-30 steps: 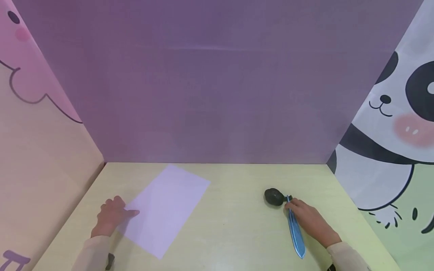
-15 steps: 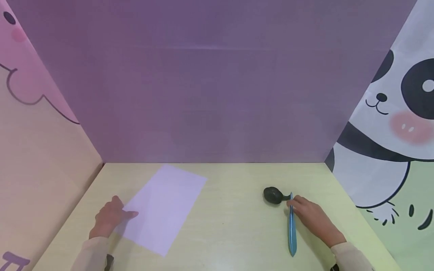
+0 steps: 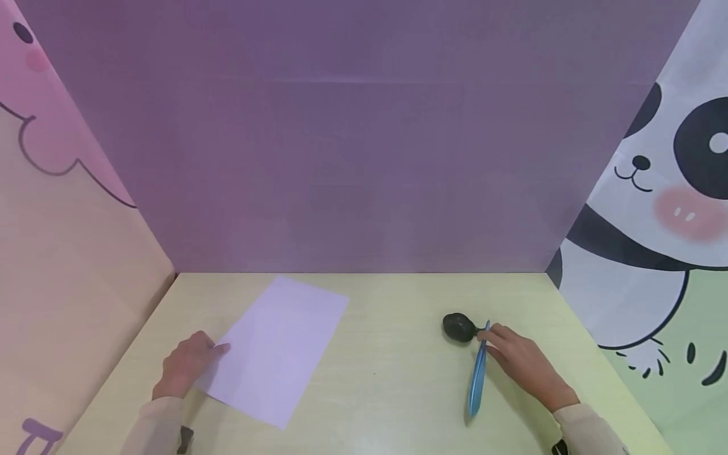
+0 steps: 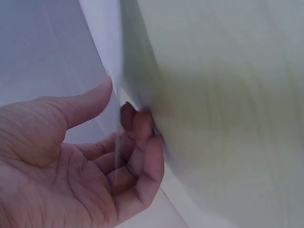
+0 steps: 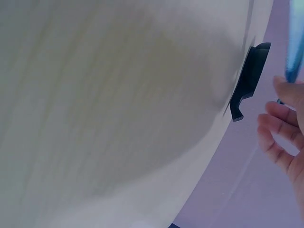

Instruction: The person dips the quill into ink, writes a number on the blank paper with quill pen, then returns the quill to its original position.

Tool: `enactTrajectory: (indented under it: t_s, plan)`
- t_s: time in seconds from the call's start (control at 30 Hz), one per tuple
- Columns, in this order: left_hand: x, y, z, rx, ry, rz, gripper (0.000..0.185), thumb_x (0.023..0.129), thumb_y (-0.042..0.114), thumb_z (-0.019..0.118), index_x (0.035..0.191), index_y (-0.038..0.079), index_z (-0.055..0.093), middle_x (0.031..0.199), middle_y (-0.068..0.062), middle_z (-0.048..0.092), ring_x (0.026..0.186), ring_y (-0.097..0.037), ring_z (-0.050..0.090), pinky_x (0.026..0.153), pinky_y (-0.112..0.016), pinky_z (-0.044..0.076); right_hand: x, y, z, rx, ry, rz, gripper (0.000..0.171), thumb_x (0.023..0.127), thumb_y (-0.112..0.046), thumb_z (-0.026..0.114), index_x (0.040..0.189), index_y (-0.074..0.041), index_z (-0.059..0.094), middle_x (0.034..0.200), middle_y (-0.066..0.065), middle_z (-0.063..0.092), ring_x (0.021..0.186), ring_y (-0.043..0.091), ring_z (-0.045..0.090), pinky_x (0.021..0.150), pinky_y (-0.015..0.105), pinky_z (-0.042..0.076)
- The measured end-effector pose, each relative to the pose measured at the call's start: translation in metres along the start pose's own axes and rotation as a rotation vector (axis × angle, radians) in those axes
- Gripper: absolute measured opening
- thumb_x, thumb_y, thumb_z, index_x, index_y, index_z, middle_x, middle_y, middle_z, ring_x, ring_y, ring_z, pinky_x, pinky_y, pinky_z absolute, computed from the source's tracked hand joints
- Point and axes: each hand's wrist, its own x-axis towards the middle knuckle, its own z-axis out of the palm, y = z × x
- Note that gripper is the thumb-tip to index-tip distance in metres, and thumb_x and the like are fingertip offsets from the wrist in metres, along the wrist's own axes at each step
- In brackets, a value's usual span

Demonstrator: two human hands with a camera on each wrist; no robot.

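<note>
— What's over on the left side of the desk [image 3: 387, 392]?

— The left hand [image 3: 184, 370] sits at the near left edge of a sheet of white paper [image 3: 279, 347] that lies flat and slantwise on the desk. From the wrist view its fingers [image 4: 142, 142] are curled loosely, thumb out, tips at the paper's edge. I cannot tell whether they pinch the sheet or only touch it.

— And further right?

— A bare stretch of desk, then a small dark rounded thing [image 3: 459, 327], black, lying on the surface well apart from the paper. Just beside it is a blue feather-shaped pen [image 3: 476, 379], its far end near the dark thing and its other end pointing back toward the person.

— Who has the pen?

— The right hand [image 3: 523, 363]. Its fingers [image 3: 493, 338] are closed narrowly on the pen's far end, close by the dark thing.
</note>
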Motion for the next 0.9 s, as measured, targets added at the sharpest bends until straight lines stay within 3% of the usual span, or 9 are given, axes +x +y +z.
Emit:
enactTrajectory:
  t_s: [0.2, 0.27, 0.43, 0.77, 0.9]
  plan:
    - [0.004, -0.004, 0.005, -0.007, 0.013, 0.011, 0.047, 0.103, 0.036, 0.058, 0.117, -0.009, 0.060, 0.118, -0.035, 0.065, 0.103, -0.052, 0.065, 0.085, -0.064, 0.052, 0.008, -0.001, -0.002, 0.041, 0.031, -0.006, 0.048, 0.069, 0.010, 0.089, 0.110, -0.009, 0.072, 0.092, -0.004, 0.057, 0.076, 0.004, 0.051, 0.060, 0.017, 0.051]
    - [0.004, -0.005, 0.007, -0.028, 0.016, 0.016, 0.044, 0.103, 0.035, 0.058, 0.117, -0.007, 0.061, 0.119, -0.034, 0.065, 0.103, -0.051, 0.065, 0.085, -0.064, 0.052, 0.010, -0.002, -0.003, 0.069, 0.022, 0.010, 0.038, 0.078, 0.006, 0.086, 0.111, -0.008, 0.072, 0.091, -0.003, 0.059, 0.076, 0.003, 0.051, 0.060, 0.017, 0.051]
    - [0.000, -0.005, 0.010, -0.070, 0.017, 0.019, 0.037, 0.103, 0.033, 0.058, 0.114, -0.002, 0.063, 0.114, -0.030, 0.066, 0.096, -0.042, 0.066, 0.080, -0.061, 0.052, 0.012, -0.005, -0.001, 0.165, 0.000, 0.094, 0.030, 0.087, 0.005, 0.079, 0.115, -0.003, 0.071, 0.092, -0.002, 0.067, 0.076, 0.000, 0.053, 0.060, 0.019, 0.052]
    - [0.001, 0.000, 0.008, -0.072, 0.032, 0.046, 0.042, 0.100, 0.031, 0.063, 0.116, -0.008, 0.063, 0.116, -0.034, 0.065, 0.100, -0.046, 0.065, 0.084, -0.062, 0.053, 0.016, -0.009, 0.005, 0.261, 0.067, 0.263, 0.026, 0.090, 0.009, 0.074, 0.112, -0.004, 0.071, 0.091, -0.007, 0.067, 0.079, -0.002, 0.055, 0.060, 0.018, 0.052]
    - [0.003, 0.003, 0.010, -0.085, 0.027, 0.053, 0.045, 0.099, 0.031, 0.065, 0.117, -0.010, 0.063, 0.117, -0.035, 0.065, 0.103, -0.048, 0.064, 0.087, -0.063, 0.053, 0.013, -0.011, 0.006, 0.287, 0.084, 0.304, 0.027, 0.088, 0.012, 0.074, 0.110, -0.003, 0.072, 0.091, -0.004, 0.068, 0.079, -0.002, 0.055, 0.059, 0.017, 0.052]
